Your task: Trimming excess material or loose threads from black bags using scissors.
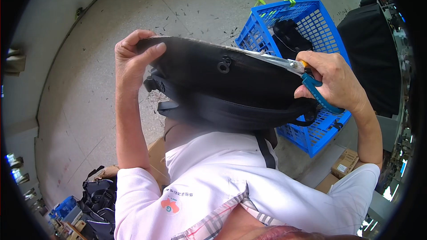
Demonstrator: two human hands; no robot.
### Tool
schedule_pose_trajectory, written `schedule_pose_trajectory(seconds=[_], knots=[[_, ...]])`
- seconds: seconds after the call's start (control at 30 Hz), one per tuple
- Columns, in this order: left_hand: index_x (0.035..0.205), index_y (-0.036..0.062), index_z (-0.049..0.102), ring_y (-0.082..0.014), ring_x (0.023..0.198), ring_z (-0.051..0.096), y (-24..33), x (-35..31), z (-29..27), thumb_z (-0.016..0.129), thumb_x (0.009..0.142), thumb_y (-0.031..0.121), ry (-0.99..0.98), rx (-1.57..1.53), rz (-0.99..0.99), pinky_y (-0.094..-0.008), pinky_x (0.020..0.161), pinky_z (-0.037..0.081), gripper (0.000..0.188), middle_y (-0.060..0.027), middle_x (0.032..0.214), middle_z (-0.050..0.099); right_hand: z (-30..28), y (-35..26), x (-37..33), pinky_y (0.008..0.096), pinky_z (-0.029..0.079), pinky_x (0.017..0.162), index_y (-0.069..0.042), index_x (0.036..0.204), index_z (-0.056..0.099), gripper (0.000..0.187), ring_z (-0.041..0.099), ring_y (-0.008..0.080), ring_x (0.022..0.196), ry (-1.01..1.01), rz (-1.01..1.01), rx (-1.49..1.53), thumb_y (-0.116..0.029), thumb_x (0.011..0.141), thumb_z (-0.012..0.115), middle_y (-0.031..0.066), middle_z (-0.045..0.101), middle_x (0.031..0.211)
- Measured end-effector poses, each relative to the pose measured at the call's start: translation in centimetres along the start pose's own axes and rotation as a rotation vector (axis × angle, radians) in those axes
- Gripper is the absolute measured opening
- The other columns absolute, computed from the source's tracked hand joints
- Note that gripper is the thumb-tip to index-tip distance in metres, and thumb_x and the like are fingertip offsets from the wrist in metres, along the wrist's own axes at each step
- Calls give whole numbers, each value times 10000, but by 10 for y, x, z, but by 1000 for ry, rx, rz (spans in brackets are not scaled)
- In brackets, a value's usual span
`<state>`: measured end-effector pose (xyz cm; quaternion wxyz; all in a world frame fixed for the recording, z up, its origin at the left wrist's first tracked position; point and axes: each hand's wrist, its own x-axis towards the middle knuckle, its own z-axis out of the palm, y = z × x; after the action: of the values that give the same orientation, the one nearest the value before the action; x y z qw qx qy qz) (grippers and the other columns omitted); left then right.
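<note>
I hold a black bag (222,86) up in front of my chest, its zip seam and a ring-shaped zip pull facing me. My left hand (132,58) grips the bag's left end, fingers curled over its edge. My right hand (334,82) is closed on a pair of blue-handled scissors (307,78), whose metal blades lie along the bag's upper seam. Black straps hang under the bag, near my white shirt.
A blue plastic crate (311,22) with a black item inside stands on the grey floor behind the bag. A small cardboard box (344,163) lies at the lower right. More black bags (98,200) are piled at the lower left. Dark machinery stands at right.
</note>
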<state>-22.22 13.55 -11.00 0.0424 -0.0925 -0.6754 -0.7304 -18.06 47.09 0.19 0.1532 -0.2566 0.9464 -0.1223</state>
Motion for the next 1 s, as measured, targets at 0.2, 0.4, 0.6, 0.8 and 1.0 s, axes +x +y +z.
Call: schedule_pose_trajectory(seconds=[0.2, 0.4, 0.6, 0.8, 1.0], knots=[[783, 49, 642, -72, 625, 570, 2, -6, 4, 711, 650, -18, 50, 16, 17, -195, 610, 469, 164, -5, 699, 613, 4, -3, 13, 318, 438, 542, -8, 864, 545, 572, 569, 269, 590, 59, -113, 1, -510, 636, 697, 120, 556, 658], [777, 42, 637, -65, 629, 566, 3, -10, 1, 707, 652, -20, 42, -2, -19, -184, 606, 464, 156, -2, 693, 608, 4, -8, 17, 307, 429, 517, -10, 791, 539, 547, 562, 265, 564, -15, -66, 17, -514, 642, 689, 103, 545, 615], [769, 39, 633, -61, 609, 563, 9, -14, 2, 713, 648, -14, 54, 21, -10, -176, 591, 459, 154, 4, 678, 605, 8, -11, 26, 283, 395, 483, -8, 811, 544, 594, 509, 207, 531, 38, -134, 45, -551, 619, 686, 77, 509, 613], [758, 44, 632, -48, 603, 559, 10, -18, 1, 717, 644, -2, 62, 74, -27, -167, 563, 444, 149, 14, 665, 601, 3, -24, 34, 336, 449, 554, -4, 855, 558, 581, 579, 294, 613, -4, -123, -4, -518, 623, 696, 130, 578, 682], [737, 37, 629, -39, 579, 535, 11, -21, -3, 720, 641, 13, 64, 74, -36, -161, 541, 421, 135, 26, 632, 582, 2, -29, 34, 346, 451, 576, -3, 876, 548, 610, 581, 295, 641, -46, -77, -1, -537, 617, 689, 141, 580, 720]])
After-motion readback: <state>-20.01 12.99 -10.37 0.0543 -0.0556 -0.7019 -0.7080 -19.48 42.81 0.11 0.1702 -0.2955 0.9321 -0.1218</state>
